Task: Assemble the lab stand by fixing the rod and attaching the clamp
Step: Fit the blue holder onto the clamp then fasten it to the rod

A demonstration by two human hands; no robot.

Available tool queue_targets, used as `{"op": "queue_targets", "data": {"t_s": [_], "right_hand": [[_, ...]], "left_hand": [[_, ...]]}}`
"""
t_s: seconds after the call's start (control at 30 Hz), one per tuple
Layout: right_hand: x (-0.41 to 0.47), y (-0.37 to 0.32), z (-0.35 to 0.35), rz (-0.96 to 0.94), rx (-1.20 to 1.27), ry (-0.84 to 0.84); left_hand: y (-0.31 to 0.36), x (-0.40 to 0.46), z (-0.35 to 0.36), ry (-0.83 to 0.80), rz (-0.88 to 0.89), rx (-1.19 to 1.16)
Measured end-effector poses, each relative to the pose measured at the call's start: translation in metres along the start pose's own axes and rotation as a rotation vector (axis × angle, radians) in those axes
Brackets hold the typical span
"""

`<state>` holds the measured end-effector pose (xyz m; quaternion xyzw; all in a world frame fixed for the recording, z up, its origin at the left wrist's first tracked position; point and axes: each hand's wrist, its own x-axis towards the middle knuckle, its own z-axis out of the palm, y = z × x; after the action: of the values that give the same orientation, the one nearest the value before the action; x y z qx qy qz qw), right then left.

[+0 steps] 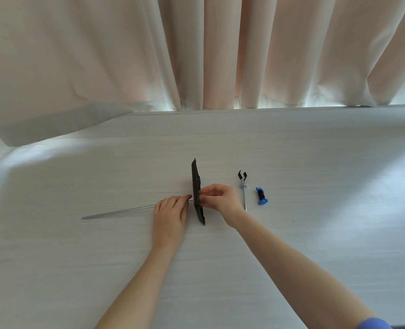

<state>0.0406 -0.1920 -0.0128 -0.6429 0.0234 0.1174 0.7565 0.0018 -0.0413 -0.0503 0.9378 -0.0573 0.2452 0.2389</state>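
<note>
The black stand base (196, 179) is tipped up on its edge in the middle of the table. A long metal rod (118, 212) lies level, pointing left, its right end meeting the base. My left hand (170, 211) grips the rod close to the base. My right hand (218, 198) pinches at the base's underside where the rod comes through; whatever small part sits between the fingertips is hidden. A metal clamp (243, 186) with black jaws lies to the right, and a blue and black clamp holder (261, 196) lies beside it.
The white table (315, 233) runs out on all sides. Pale curtains (196, 55) hang behind its far edge, and one fold drapes onto the table at the far left (42, 124).
</note>
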Motion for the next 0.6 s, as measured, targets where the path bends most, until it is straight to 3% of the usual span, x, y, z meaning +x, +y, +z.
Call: {"op": "queue_targets", "data": {"t_s": [0.6], "right_hand": [[0.005, 0.013, 0.000, 0.010, 0.023, 0.024]], "left_hand": [[0.000, 0.001, -0.002, -0.029, -0.026, -0.038]]}}
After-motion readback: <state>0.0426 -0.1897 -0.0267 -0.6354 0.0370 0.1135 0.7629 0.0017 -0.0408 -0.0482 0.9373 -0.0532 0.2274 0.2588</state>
